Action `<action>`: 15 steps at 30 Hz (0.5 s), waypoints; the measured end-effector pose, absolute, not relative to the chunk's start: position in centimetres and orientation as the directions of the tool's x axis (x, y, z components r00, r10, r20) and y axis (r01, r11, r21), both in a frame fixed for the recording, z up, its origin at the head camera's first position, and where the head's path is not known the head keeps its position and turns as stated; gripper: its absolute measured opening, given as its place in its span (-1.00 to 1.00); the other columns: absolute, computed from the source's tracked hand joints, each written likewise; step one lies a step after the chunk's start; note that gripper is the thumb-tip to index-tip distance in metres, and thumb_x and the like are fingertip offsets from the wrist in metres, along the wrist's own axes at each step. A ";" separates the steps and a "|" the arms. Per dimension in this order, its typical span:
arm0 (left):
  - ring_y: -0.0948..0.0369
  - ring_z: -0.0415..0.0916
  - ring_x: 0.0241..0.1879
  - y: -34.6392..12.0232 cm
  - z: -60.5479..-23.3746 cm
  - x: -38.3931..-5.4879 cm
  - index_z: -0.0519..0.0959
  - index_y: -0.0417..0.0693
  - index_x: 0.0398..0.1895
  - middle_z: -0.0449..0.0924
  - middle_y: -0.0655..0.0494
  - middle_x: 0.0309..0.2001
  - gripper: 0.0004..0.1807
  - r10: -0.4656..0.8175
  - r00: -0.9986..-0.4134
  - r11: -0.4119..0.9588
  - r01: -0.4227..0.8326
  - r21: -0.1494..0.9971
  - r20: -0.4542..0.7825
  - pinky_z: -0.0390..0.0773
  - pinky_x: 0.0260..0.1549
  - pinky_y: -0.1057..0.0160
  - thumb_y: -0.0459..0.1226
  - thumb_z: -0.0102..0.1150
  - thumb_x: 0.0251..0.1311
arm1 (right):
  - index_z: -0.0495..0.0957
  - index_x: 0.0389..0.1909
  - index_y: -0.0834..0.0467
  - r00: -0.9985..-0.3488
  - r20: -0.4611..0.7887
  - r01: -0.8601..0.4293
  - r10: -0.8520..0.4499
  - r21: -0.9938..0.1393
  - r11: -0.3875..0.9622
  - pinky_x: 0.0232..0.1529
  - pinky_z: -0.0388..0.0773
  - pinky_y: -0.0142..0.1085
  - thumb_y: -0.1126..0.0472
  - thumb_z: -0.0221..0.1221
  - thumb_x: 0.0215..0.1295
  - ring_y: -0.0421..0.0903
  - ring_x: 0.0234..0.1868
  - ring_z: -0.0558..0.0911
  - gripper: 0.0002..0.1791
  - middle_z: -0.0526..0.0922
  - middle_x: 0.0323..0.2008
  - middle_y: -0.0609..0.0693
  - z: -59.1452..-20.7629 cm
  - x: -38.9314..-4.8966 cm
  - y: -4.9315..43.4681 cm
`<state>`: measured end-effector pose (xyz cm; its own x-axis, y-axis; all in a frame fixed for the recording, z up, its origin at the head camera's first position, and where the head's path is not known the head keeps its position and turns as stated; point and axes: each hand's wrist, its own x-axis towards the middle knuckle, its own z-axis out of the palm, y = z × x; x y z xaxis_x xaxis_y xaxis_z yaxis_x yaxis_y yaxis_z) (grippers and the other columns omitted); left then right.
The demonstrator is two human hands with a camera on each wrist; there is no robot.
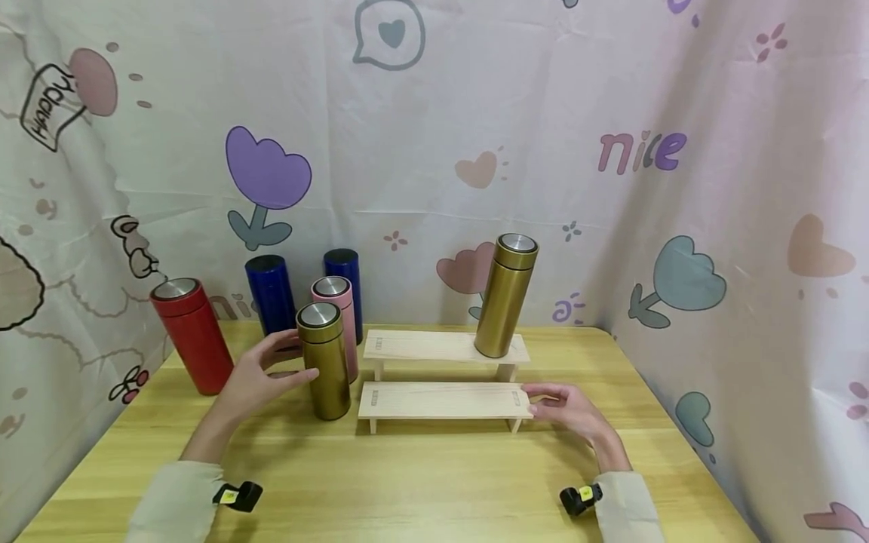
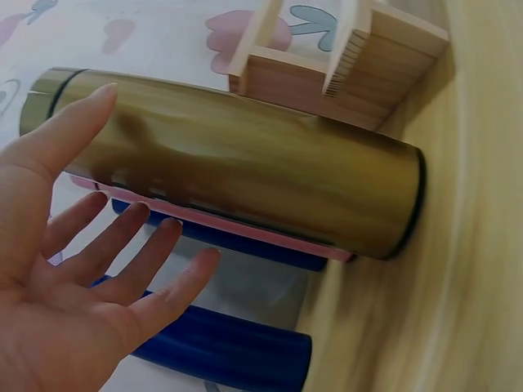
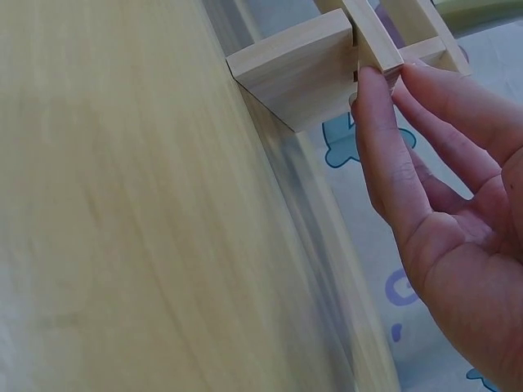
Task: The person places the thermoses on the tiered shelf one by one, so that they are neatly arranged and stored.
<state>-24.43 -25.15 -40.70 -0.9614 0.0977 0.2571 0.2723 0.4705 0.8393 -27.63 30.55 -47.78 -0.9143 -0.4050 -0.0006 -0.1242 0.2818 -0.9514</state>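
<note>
On the left of the table stands a gold thermos (image 1: 326, 369) with a steel-topped lid. My left hand (image 1: 261, 373) is beside it, thumb and fingers spread apart; in the left wrist view that hand (image 2: 90, 261) has straight fingers near the lid end of the thermos (image 2: 245, 163). My right hand (image 1: 566, 411) pinches the right end of the lower tier of a two-tier wooden stand (image 1: 441, 400). The right wrist view shows the thumb and fingers of this hand (image 3: 449, 188) at the edge of the board (image 3: 372, 37). Another gold thermos (image 1: 505, 302) stands on the upper tier, towards its right end.
A red thermos (image 1: 193, 339) stands at the far left. Behind the left hand are two blue thermoses, one left (image 1: 270, 290) and one right (image 1: 348, 264), with a pink thermos (image 1: 346, 302) close behind the gold one. A printed curtain (image 1: 421, 151) hangs behind the wooden table (image 1: 407, 483).
</note>
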 end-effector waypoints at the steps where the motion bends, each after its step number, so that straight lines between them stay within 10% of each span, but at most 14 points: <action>1: -0.24 0.46 0.33 -25.2 -40.9 -24.5 0.27 -0.18 0.51 0.43 -0.26 0.39 -0.16 0.099 -0.962 0.471 0.270 0.840 0.254 0.71 0.03 0.36 -0.12 0.45 0.25 | 0.43 0.34 0.44 -0.913 0.003 -0.129 -0.409 -0.951 0.282 0.00 0.74 -0.32 0.27 0.32 0.36 -0.24 -0.04 0.73 -0.40 0.61 0.21 0.33 -47.8 -27.6 30.5; 8: -0.29 0.45 0.34 -25.5 -42.0 -24.9 0.24 -0.19 0.53 0.37 -0.30 0.43 -0.13 0.132 -0.965 0.460 0.262 0.848 0.226 0.72 0.03 0.33 -0.14 0.44 0.25 | 0.45 0.32 0.45 -0.916 0.014 -0.136 -0.401 -0.952 0.276 0.00 0.74 -0.32 0.29 0.32 0.35 -0.24 -0.03 0.75 -0.42 0.67 0.17 0.20 -47.6 -27.6 30.5; 15: -0.35 0.43 0.34 -25.5 -42.8 -25.1 0.20 -0.22 0.55 0.33 -0.34 0.45 -0.08 0.137 -0.974 0.480 0.224 0.848 0.180 0.67 0.16 -0.10 -0.11 0.46 0.23 | 0.44 0.33 0.45 -0.909 0.022 -0.149 -0.416 -0.950 0.275 0.00 0.74 -0.31 0.28 0.31 0.37 -0.25 -0.04 0.74 -0.42 0.62 0.21 0.32 -47.6 -27.6 30.5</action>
